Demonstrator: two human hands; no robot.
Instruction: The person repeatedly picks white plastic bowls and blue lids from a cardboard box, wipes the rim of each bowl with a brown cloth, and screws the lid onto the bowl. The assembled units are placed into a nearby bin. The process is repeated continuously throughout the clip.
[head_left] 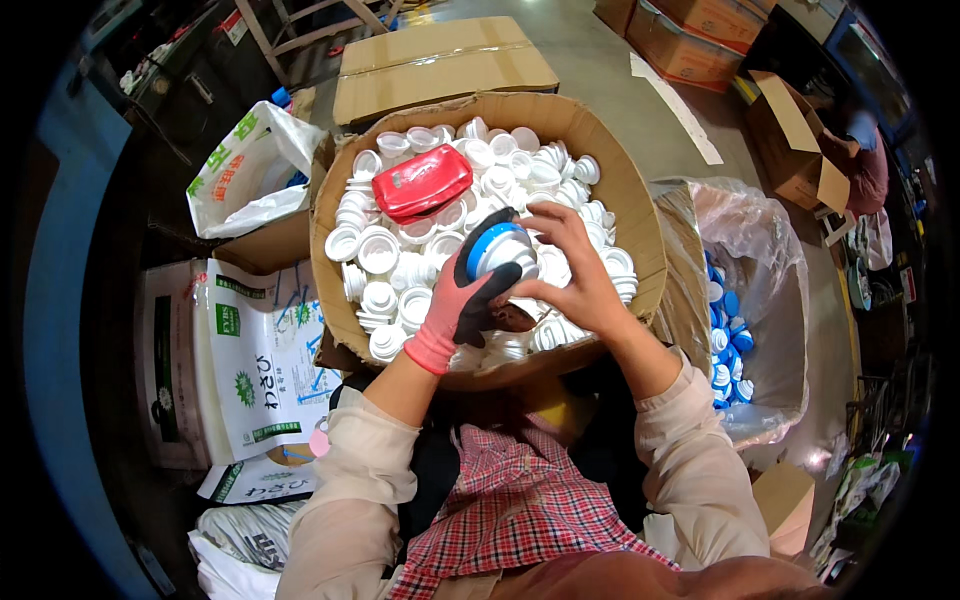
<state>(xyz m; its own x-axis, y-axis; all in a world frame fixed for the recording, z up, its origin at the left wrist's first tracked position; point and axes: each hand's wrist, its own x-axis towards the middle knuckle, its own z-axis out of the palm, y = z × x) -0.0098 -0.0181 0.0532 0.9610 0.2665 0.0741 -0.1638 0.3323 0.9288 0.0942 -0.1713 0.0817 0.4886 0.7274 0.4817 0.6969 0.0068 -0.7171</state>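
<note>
My left hand (465, 300), in a pink glove with black palm and fingers, is closed around a white plastic cap with a blue ring (500, 250). From the other side my bare right hand (580, 265) curls its fingers and thumb about the same cap. Both hands are above a large cardboard box (638, 245) heaped with white plastic caps (378, 250). A red zippered pouch (422, 183) lies on the heap beyond my left hand. Below the held cap a small brown shiny thing (513, 318) shows partly; its kind is unclear.
To the right, a carton lined with clear plastic (765, 290) holds blue-and-white caps (733, 335). A white plastic bag (245, 185) and printed white sacks (262, 370) are at the left. Behind stands a closed carton (440, 65). Another person (865, 165) is by an open box (790, 140).
</note>
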